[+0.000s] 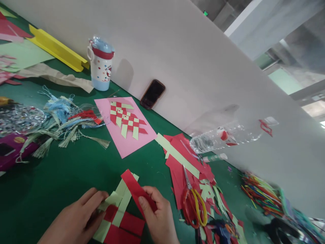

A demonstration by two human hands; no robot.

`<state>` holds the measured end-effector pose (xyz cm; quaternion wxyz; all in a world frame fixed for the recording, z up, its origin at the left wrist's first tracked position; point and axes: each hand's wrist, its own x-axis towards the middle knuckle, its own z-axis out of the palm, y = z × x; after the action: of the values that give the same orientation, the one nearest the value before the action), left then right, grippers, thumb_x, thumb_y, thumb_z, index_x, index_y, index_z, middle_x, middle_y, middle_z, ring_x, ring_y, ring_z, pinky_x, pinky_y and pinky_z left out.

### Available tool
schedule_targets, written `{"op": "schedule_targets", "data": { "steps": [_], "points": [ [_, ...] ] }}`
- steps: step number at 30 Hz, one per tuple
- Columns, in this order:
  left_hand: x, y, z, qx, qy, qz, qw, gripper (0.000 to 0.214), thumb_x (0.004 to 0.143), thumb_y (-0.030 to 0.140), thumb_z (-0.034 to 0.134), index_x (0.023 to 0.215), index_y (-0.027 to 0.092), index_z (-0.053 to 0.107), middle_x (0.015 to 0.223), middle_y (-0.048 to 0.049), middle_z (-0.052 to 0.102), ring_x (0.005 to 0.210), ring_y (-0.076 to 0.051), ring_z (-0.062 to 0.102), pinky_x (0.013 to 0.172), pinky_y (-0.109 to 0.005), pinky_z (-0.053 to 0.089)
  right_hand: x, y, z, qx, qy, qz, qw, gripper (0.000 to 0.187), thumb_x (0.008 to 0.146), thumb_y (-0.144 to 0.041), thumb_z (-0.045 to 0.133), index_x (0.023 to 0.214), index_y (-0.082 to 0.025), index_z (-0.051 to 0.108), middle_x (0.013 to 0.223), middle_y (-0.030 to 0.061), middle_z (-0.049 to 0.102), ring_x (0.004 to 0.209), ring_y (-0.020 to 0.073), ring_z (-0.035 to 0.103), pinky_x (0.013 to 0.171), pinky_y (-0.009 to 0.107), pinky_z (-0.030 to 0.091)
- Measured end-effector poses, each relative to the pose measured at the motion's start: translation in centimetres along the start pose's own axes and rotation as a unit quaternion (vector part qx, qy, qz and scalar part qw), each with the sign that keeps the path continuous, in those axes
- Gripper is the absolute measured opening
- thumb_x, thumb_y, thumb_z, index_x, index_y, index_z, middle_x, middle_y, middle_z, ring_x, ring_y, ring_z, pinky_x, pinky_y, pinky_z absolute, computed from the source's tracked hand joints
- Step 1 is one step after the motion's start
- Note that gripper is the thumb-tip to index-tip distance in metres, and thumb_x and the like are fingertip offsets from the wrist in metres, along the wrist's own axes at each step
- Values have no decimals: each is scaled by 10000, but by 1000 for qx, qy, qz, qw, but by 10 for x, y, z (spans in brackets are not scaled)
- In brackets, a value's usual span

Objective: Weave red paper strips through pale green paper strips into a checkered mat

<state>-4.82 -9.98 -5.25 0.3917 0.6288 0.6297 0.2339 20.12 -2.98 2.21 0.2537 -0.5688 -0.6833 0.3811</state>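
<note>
Red paper strip (135, 189) in right hand (158, 213)

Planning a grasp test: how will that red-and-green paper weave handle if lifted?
The paper weave will likely be floppy: the red strip curves where the right hand's fingers pinch it. It's probably very light, and the interlaced strips look loose, so they may slide apart.

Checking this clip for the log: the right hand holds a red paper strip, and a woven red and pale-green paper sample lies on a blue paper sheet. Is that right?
No: the head view shows the rectangular paper sheet under the woven red and pale-green paper sample is pink, not blue. The right hand does hold the red paper strip.
</note>
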Motion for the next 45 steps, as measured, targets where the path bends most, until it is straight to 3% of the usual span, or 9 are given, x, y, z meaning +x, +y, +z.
{"op": "schedule_targets", "data": {
  "steps": [9,13,17,22,37,42,45],
  "points": [
    [0,-3,2,-35,-40,-40,998,384,1025,478,401,1210,320,698,1058,-32,716,785,-168,762,654,-237,562,-18,1,1,21,12,-7,1000,167,971,-361,693,1029,-239,791,820,14,801,715,167,755,665,163,579],
    [0,1,3,-37,-32,-51,998,425,1017,472,384,1284,340,687,1098,-34,715,800,-173,758,672,-249,568,-17,3,1,12,5,-20,1000,156,948,-329,711,1031,-237,805,869,27,817,764,180,775,726,178,604],
    [0,3,2,-28,-20,-59,998,447,1006,465,385,1313,320,676,1161,-57,709,850,-192,766,699,-269,581,-14,1,-1,31,-1,-4,1000,182,970,-347,689,1035,-215,798,860,36,814,746,184,772,682,179,602],
    [1,4,-5,-39,-47,-48,997,401,1011,446,435,1304,311,673,1160,-61,718,839,-197,765,698,-272,583,-10,-2,-1,34,3,6,999,218,965,-392,692,1019,-213,804,856,42,813,754,197,777,690,197,612],
    [1,9,-2,-6,4,-48,999,418,962,463,414,1196,289,714,1052,-50,740,757,-181,758,651,-250,574,-12,1,-1,8,27,-12,1000,227,961,-406,674,958,-211,790,797,27,786,694,172,744,644,180,582],
    [1,10,-2,-23,27,-57,998,577,936,464,464,1469,273,569,939,-15,729,695,-174,726,640,-234,574,-8,2,1,20,51,8,998,264,968,-438,661,962,-201,775,789,32,783,693,179,748,632,186,587],
    [-1,11,0,-34,39,-66,996,606,936,454,473,1514,274,513,927,2,719,663,-162,703,601,-225,552,-7,-3,-3,2,69,1,998,263,973,-439,659,959,-198,764,802,43,787,705,187,753,641,197,592]
  ]
}}
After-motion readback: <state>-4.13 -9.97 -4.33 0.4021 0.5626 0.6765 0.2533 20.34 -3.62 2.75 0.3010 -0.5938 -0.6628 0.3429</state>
